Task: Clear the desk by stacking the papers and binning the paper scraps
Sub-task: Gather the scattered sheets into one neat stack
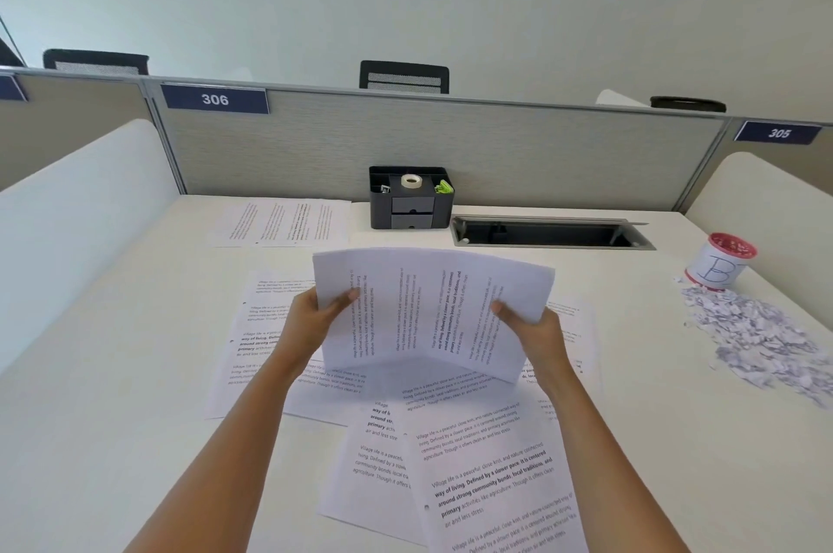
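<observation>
**Bundle held up over the scattered sheets**

In the head view, the person held a small bundle of papers (428, 309) above the table (112, 417). Its long side ran from left to right and its printed lines were turned sideways. The left hand (315, 318) pinched the left edge with the thumb on the front, and the right hand (527, 327) pinched the right edge in the same manner. The bundle sagged a little in the middle.

Under it and nearer to the person lay more loose sheets (491, 485), overlapping at different angles, about equally near to both hands. Some further sheets (284, 221) lay flat at the far left, beside a black organiser (410, 196).

The paper scraps (757, 336) made a heap well to the right, just in front of a cup (721, 264) marked with a letter, so the right hand was the nearer one for them. I judged the stacking only partly done and the scraps not yet binned.
</observation>
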### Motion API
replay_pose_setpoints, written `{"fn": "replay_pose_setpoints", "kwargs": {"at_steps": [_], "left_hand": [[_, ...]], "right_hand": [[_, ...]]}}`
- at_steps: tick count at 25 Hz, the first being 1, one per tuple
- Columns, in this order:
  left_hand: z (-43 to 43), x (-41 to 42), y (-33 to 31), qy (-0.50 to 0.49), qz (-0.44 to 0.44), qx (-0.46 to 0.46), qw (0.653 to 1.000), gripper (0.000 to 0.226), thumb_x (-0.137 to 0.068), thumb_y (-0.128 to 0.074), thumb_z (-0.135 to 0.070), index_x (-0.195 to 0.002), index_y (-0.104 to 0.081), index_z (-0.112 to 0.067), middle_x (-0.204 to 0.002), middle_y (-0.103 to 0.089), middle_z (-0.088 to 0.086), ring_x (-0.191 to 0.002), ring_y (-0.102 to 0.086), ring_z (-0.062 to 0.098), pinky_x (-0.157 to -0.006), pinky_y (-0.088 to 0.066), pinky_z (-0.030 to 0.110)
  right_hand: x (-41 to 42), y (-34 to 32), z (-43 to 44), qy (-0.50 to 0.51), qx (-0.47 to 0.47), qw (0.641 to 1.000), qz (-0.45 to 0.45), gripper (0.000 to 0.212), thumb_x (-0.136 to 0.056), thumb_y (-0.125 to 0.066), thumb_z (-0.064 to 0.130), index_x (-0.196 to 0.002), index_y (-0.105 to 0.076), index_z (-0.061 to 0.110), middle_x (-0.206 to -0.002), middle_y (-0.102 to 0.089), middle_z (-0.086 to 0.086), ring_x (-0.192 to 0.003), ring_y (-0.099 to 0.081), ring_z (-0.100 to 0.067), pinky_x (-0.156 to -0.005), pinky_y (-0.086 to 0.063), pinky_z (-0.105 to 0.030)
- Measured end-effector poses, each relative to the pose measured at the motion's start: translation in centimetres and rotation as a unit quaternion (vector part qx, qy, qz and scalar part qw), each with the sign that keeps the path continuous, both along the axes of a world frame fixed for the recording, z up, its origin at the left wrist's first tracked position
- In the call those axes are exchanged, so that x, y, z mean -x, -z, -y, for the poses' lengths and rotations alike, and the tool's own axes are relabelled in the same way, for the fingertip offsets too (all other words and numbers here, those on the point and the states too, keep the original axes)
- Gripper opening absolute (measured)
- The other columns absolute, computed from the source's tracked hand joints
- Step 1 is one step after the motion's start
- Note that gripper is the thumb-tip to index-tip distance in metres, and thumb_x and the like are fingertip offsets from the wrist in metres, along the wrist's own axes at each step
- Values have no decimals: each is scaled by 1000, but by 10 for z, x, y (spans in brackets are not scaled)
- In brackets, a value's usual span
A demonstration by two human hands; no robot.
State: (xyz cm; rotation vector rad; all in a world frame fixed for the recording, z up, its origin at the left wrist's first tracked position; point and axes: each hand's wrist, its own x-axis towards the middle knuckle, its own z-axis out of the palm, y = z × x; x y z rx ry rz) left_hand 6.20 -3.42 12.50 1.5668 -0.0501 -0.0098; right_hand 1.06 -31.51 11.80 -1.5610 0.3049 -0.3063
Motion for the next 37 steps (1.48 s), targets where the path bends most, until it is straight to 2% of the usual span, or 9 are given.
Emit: {"fn": "replay_pose_setpoints", "kwargs": {"at_steps": [6,12,18,20,24,28,31,34,37], "left_hand": [[1,-3,-13,-28,23,13,999,7,-84,-69,-18,-91,-67,-18,-81,-72,-8,-66,-69,4,-54,-51,13],[-2,-15,-2,-65,50,-35,996,30,-83,-70,-23,-111,-58,-18,-104,-69,1,-94,-66,16,-71,-52,23],[22,-13,17,-140,-42,-82,986,72,-84,-70,-25,-142,-30,-14,-142,-42,6,-132,-39,21,-106,-33,36],[39,-8,24,-86,-129,-42,987,75,-84,-69,-29,-144,-27,-11,-143,-41,10,-128,-44,26,-105,-37,42],[67,-1,34,36,-161,127,978,38,-94,-56,-17,-131,-47,-18,-124,-62,3,-106,-62,21,-81,-54,38],[57,-19,30,-16,-148,102,984,40,-93,-55,-6,-131,-46,-11,-125,-61,11,-108,-62,30,-93,-50,51],[30,-33,21,67,-142,90,983,38,-92,-53,-1,-129,-49,-9,-122,-63,13,-105,-63,30,-84,-54,45],[6,-45,11,178,-151,58,971,35,-92,-54,-3,-126,-52,-11,-118,-67,10,-106,-65,29,-84,-56,42],[2,-60,13,167,-136,23,976,36,-92,-58,-8,-127,-51,-9,-118,-67,10,-104,-66,28,-87,-55,43]], "right_hand": [[-4,-8,5,11,-2,1000,6,24,-79,-74,24,-100,-62,22,-91,-69,1,-82,-66,-20,-64,-51,-27],[-9,3,9,1,2,1000,-18,22,-82,-72,20,-101,-65,13,-98,-70,-6,-91,-66,-27,-73,-53,-33],[-21,19,-20,107,-249,962,-23,19,-80,-72,9,-97,-66,12,-94,-71,-5,-74,-70,-16,-74,-57,-38],[-25,26,-36,115,-329,937,-39,30,-82,-71,9,-111,-63,10,-104,-69,-7,-86,-68,-20,-73,-56,-37],[-30,35,-56,92,-387,916,-53,49,-81,-72,13,-127,-55,9,-117,-66,-10,-99,-65,-24,-69,-58,-35],[-30,32,-47,58,-355,932,-33,46,-80,-71,7,-124,-57,12,-110,-68,-4,-99,-64,-18,-71,-59,-30],[-31,33,-26,31,-323,945,-34,57,-66,-77,17,-121,-61,16,-113,-69,-6,-100,-65,-20,-71,-60,-29],[-33,33,-21,-74,-236,965,-89,38,-78,-72,17,-115,-63,12,-110,-71,-10,-94,-70,-23,-75,-59,-35],[-44,37,-29,-89,-149,982,-78,30,-85,-68,17,-114,-64,11,-110,-71,-8,-98,-69,-24,-84,-56,-39]]}}
